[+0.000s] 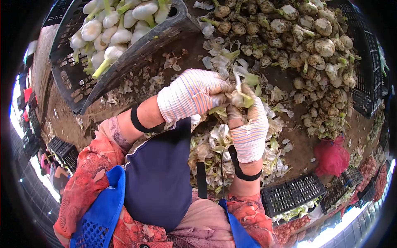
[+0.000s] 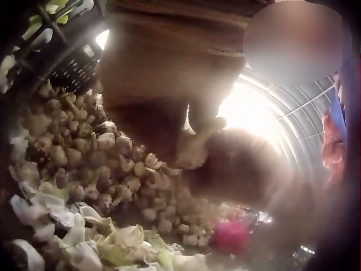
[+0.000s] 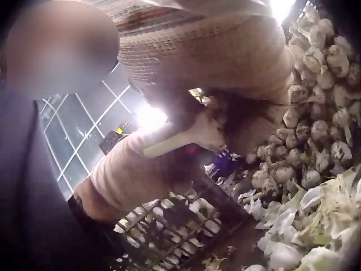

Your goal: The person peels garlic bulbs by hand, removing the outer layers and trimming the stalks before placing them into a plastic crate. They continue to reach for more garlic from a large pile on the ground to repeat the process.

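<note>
A garlic bulb (image 1: 240, 99) with pale skin and a piece of green stem is held between both hands in the head view. My left hand (image 1: 192, 93), in a striped knit glove with the fingertips bare and dirty, pinches it from the left. From below and to the right, my right hand (image 1: 251, 131), gloved the same way, grips the bulb with thumb and fingers. In the right wrist view, the garlic's long pale stem (image 3: 169, 142) runs between the hands. Fingers partly hide the bulb (image 2: 192, 151) in the left wrist view.
A black crate (image 1: 142, 51) of clean white garlic stands at upper left. Soil-covered garlic bulbs (image 1: 306, 45) lie heaped at upper right beside another crate (image 1: 368, 70). Loose peeled skins (image 1: 215, 144) pile beneath the hands. A pink mesh bag (image 1: 332, 157) and low crates (image 1: 293, 194) sit at right.
</note>
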{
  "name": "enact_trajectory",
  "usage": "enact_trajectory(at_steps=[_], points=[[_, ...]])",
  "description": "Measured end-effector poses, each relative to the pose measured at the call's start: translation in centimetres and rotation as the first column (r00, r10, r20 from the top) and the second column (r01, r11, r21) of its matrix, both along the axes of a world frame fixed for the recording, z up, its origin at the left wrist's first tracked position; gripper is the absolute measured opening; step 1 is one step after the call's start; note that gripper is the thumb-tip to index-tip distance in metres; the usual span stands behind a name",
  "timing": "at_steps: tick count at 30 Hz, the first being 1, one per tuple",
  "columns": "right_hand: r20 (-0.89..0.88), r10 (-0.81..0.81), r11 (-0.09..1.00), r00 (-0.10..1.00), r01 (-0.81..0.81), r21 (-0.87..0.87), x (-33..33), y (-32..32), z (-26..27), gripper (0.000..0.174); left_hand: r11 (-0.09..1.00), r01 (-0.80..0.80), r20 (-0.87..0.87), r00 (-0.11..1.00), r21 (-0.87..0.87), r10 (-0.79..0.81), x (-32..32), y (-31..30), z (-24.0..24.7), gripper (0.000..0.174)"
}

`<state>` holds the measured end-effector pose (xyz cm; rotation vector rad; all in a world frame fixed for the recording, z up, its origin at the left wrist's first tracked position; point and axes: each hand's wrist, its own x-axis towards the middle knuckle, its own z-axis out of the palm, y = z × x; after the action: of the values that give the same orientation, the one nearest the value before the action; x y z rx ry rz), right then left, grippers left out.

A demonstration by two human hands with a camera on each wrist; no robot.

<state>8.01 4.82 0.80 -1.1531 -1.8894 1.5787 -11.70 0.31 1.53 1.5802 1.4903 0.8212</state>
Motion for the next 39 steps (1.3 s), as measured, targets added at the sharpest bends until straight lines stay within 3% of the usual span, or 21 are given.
enact_trajectory(at_steps=[2,3,4,6,11,14,17,20,22,25,26,27,28,30,31,32,33,34,35,38,39], points=[[-0.076,-0.092,0.970,0.993,0.072,-0.230,-0.3,-0.4,0.5,0.052,0.999,-0.026,-0.072,0.997,0.047,0.029,0.1,0.1,-0.2,0.020],[-0.155,-0.258,0.821,0.954,0.132,-0.555,-0.8,-0.4,1.1,0.053,0.994,-0.110,-0.014,0.994,-0.018,0.110,0.3,0.1,0.4,0.018],[-0.155,-0.257,0.822,0.954,0.131,-0.553,-0.9,-0.7,0.9,0.053,0.994,-0.111,-0.014,0.994,-0.016,0.110,0.5,0.2,0.5,0.018],[-0.288,-0.521,0.620,0.803,0.125,-0.775,-0.8,-1.5,-0.1,0.055,0.809,-0.294,0.277,0.834,-0.508,0.477,0.6,0.3,0.5,0.017],[-0.213,-0.374,0.614,0.903,0.069,-0.786,-1.1,-1.1,-1.1,0.048,0.753,-0.326,0.410,0.682,-0.571,0.606,0.4,0.4,-0.9,0.024],[-0.339,-0.606,0.397,0.720,-0.096,-0.913,-1.6,-1.0,0.0,0.049,0.724,-0.258,0.441,0.649,-0.639,0.620,0.5,0.3,-1.2,0.020],[-0.170,-0.513,0.433,0.841,0.083,-0.898,-1.5,-1.0,-2.0,0.044,0.726,-0.292,0.582,0.448,-0.622,0.679,0.6,0.2,-1.7,0.018],[-0.250,-0.530,0.355,0.811,-0.055,-0.933,-0.2,-0.8,-2.3,0.041,0.678,-0.403,0.631,0.265,-0.614,0.729,-0.9,0.2,-3.4,0.028],[-0.170,-0.490,0.397,0.855,0.045,-0.917,-0.1,-1.2,-1.4,0.041,0.573,-0.474,0.660,-0.021,-0.668,0.751,-1.6,-0.3,-5.0,0.041],[-0.064,-0.267,0.760,0.962,0.169,-0.627,-0.2,-1.4,-1.7,0.038,0.771,-0.291,0.666,0.388,-0.567,0.637,-0.8,-1.0,-3.8,0.057],[-0.066,-0.262,0.760,0.963,0.163,-0.630,-0.4,-1.4,-2.1,0.038,0.797,-0.245,0.652,0.469,-0.552,0.596,0.0,-0.5,-3.3,0.055],[-0.011,-0.095,0.962,0.995,0.089,-0.260,-0.6,-1.5,-2.3,0.049,0.791,-0.184,0.445,0.743,-0.583,0.500,0.2,0.7,-3.4,0.049],[0.106,0.036,0.988,0.994,-0.051,0.143,-0.9,-1.6,-2.4,0.060,0.849,-0.142,0.626,0.617,-0.509,0.478,1.6,0.6,-2.3,0.040],[0.257,0.136,0.990,0.957,-0.142,0.006,-0.5,-2.0,-1.5,0.075,0.787,-0.137,0.449,0.757,-0.602,0.475,2.1,0.3,-1.6,0.025],[0.212,0.088,0.996,0.973,-0.091,0.004,-0.5,-2.2,-1.6,0.075,0.655,-0.131,0.442,0.638,-0.744,0.630,1.7,0.3,-1.4,0.015],[0.167,0.038,0.999,0.985,-0.038,0.000,-0.5,-2.5,-1.9,0.076,0.701,-0.339,0.330,0.700,-0.627,0.634,1.7,0.7,-0.8,0.014],[0.067,-0.040,0.979,0.997,0.053,-0.195,-0.9,-2.2,-1.9,0.076,0.725,-0.465,0.329,0.673,-0.508,0.662,0.7,0.5,-2.0,0.015],[-0.023,-0.304,0.714,0.953,0.211,-0.668,-0.7,-2.0,-0.9,0.070,0.725,-0.577,0.336,0.645,-0.375,0.687,-0.8,0.2,-3.4,0.016],[-0.122,-0.378,0.655,0.918,0.171,-0.736,-0.4,-1.9,-0.5,0.067,0.712,-0.434,0.504,0.507,-0.552,0.699,-2.1,0.0,-2.9,0.019],[-0.191,-0.485,0.530,0.853,0.113,-0.840,-0.1,-1.0,-0.1,0.061,0.835,-0.225,0.766,0.334,-0.502,0.550,-1.5,-1.9,-4.9,0.018],[-0.166,-0.511,0.458,0.844,0.104,-0.883,-0.3,-0.9,-0.1,0.059,0.843,-0.336,0.294,0.829,-0.419,0.477,-0.5,-1.1,-3.5,0.023]])
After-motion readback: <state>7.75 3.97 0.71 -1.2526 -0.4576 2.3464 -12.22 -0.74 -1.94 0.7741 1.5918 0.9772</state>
